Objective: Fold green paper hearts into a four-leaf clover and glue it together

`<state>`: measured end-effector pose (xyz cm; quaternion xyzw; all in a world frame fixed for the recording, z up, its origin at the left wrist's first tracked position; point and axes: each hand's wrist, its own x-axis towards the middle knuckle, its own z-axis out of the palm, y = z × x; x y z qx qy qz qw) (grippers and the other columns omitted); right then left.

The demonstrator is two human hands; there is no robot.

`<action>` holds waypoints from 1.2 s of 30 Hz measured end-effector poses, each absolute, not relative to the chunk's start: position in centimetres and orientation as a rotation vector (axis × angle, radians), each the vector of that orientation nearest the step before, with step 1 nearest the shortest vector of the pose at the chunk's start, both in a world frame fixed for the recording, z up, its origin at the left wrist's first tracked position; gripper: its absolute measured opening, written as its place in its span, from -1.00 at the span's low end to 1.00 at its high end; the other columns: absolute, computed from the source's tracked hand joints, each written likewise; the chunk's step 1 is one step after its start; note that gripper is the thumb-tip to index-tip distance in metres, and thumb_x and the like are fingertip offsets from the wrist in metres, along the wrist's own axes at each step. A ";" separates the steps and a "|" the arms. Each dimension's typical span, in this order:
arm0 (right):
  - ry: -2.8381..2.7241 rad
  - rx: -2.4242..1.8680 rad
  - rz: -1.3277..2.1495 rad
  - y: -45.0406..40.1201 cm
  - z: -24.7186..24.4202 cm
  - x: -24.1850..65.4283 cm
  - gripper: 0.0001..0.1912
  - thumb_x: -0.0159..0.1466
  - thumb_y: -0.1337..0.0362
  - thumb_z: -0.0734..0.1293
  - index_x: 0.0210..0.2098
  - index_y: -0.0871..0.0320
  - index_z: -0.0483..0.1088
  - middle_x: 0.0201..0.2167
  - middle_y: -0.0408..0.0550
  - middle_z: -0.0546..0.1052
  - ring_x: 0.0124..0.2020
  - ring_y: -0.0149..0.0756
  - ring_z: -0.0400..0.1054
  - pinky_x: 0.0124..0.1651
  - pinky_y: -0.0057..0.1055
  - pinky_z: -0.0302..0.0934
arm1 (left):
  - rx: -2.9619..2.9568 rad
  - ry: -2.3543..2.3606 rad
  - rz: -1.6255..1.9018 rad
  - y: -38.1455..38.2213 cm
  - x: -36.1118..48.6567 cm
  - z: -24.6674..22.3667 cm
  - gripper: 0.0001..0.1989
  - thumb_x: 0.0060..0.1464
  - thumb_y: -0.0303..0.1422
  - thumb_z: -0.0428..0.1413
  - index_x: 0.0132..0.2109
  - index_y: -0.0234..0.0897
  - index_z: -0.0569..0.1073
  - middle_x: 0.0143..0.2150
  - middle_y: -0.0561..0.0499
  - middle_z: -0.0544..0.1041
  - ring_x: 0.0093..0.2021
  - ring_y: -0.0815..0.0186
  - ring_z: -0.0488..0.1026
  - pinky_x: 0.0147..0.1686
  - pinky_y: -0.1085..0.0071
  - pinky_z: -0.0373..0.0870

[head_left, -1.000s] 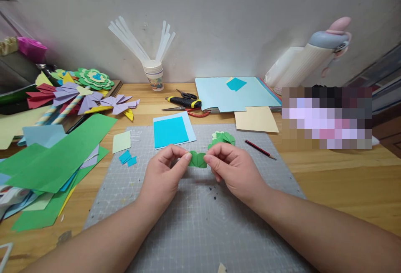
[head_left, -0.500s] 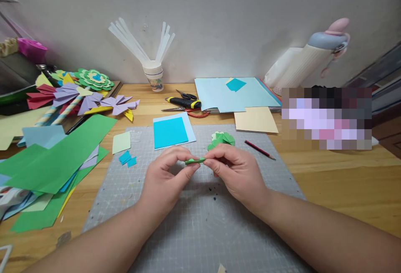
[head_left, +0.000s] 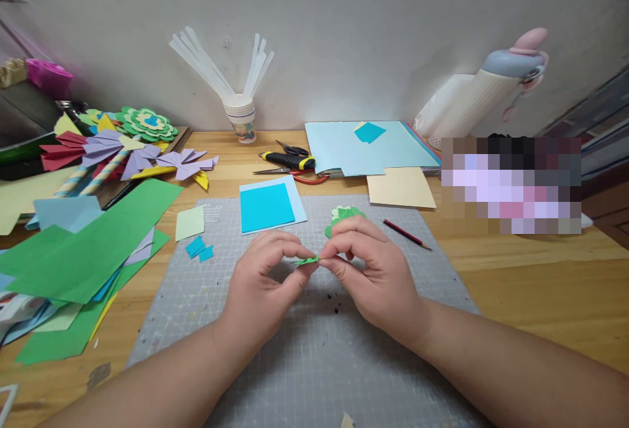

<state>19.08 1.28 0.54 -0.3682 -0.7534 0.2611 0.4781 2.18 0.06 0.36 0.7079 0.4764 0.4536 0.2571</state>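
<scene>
A small folded green paper piece [head_left: 307, 261] is pinched between the fingertips of both hands, above the grey cutting mat [head_left: 344, 375]. My left hand [head_left: 268, 277] grips it from the left with thumb and index finger. My right hand [head_left: 376, 271] pinches its right end, fingertips almost touching those of the left. Just behind the right hand lies a green layered paper piece [head_left: 341, 217], partly hidden by the fingers. Bright blue square paper [head_left: 268, 207] lies on a paler blue sheet behind my left hand. Small blue pieces [head_left: 196, 247] and a pale green square [head_left: 190, 223] are further left.
A red and black pencil [head_left: 407, 234] lies right of the hands. Behind are a yellow-black cutter [head_left: 289, 160], scissors [head_left: 295, 148], a cup of white strips [head_left: 240, 116] and light blue sheets [head_left: 339, 146]. Green sheets [head_left: 98, 251] and paper flowers fill the left side.
The green piece has tilted and shifted slightly down and to the right between the fingertips. My right hand's fingers have curled a little, covering more of the layered green piece behind.
</scene>
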 end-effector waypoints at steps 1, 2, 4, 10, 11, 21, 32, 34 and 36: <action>-1.839 -0.906 0.641 1.3 0.6 19.0 -0.91 0.21 0.42 0.33 -0.41 0.12 0.38 -0.38 -0.13 0.36 -0.31 -0.36 0.29 -0.23 -0.39 0.21 | 1.926 1.294 1.230 0.1 2.2 0.4 -0.94 0.01 -0.46 0.14 -0.38 -0.20 0.47 -0.36 0.02 0.51 -0.27 0.28 0.43 -0.21 0.33 0.35; -1.838 -0.908 0.636 1.3 0.7 19.0 -0.90 0.21 0.42 0.33 -0.41 0.12 0.37 -0.38 -0.13 0.36 -0.31 -0.36 0.29 -0.21 -0.38 0.21 | 1.933 1.299 1.231 0.1 2.2 0.4 -0.94 0.01 -0.46 0.14 -0.39 -0.21 0.46 -0.37 0.03 0.51 -0.27 0.29 0.43 -0.21 0.33 0.34; -1.828 -0.909 0.601 1.2 0.7 18.9 -0.91 0.20 0.43 0.33 -0.35 0.11 0.38 -0.34 -0.11 0.36 -0.26 -0.34 0.29 -0.17 -0.35 0.21 | 1.942 1.318 1.236 0.1 2.2 0.3 -0.92 0.02 -0.47 0.13 -0.40 -0.21 0.45 -0.37 0.03 0.50 -0.28 0.29 0.43 -0.21 0.32 0.34; -1.898 -0.843 0.508 1.1 0.5 19.0 -0.83 0.19 0.39 0.35 -0.24 0.03 0.43 -0.29 -0.08 0.36 -0.22 -0.28 0.29 -0.14 -0.27 0.24 | 2.014 1.344 1.147 0.1 1.9 -0.2 -0.90 -0.03 -0.51 0.13 -0.39 -0.20 0.47 -0.36 0.02 0.51 -0.25 0.25 0.42 -0.17 0.27 0.32; -1.919 -0.835 0.512 1.1 0.4 19.0 -0.85 0.19 0.39 0.35 -0.25 0.03 0.43 -0.30 -0.08 0.36 -0.23 -0.28 0.30 -0.15 -0.27 0.24 | 2.033 1.341 1.127 0.1 1.9 -0.3 -0.90 -0.03 -0.51 0.13 -0.38 -0.19 0.48 -0.36 0.01 0.51 -0.25 0.24 0.43 -0.17 0.26 0.31; -1.906 -0.864 0.620 1.1 0.4 18.9 -0.93 0.21 0.40 0.32 -0.36 0.11 0.41 -0.36 -0.10 0.39 -0.28 -0.31 0.30 -0.20 -0.32 0.22 | 1.995 1.353 1.097 0.2 2.0 -0.3 -0.87 -0.05 -0.53 0.12 -0.37 -0.19 0.47 -0.34 0.03 0.51 -0.24 0.24 0.43 -0.16 0.26 0.30; -1.918 -0.904 0.648 1.1 0.3 18.8 -0.93 0.22 0.35 0.32 -0.41 0.11 0.40 -0.36 -0.09 0.41 -0.27 -0.27 0.32 -0.12 -0.27 0.17 | 2.059 1.306 1.102 -0.1 1.9 0.3 -0.88 0.04 -0.46 0.11 -0.44 -0.23 0.44 -0.41 0.03 0.49 -0.33 0.29 0.43 -0.28 0.34 0.32; -1.915 -0.902 0.639 1.1 0.2 18.8 -0.93 0.22 0.34 0.32 -0.41 0.11 0.40 -0.37 -0.09 0.41 -0.27 -0.27 0.31 -0.13 -0.27 0.17 | 2.050 1.305 1.102 0.0 1.9 0.3 -0.88 0.04 -0.45 0.11 -0.45 -0.22 0.45 -0.42 0.03 0.50 -0.33 0.29 0.43 -0.28 0.35 0.33; -1.896 -0.910 0.641 1.1 0.1 18.7 -0.93 0.22 0.33 0.31 -0.41 0.11 0.40 -0.37 -0.08 0.41 -0.27 -0.26 0.31 -0.14 -0.27 0.18 | 2.043 1.317 1.096 0.1 1.9 0.2 -0.89 0.04 -0.43 0.12 -0.44 -0.22 0.46 -0.41 0.02 0.51 -0.32 0.27 0.43 -0.27 0.33 0.33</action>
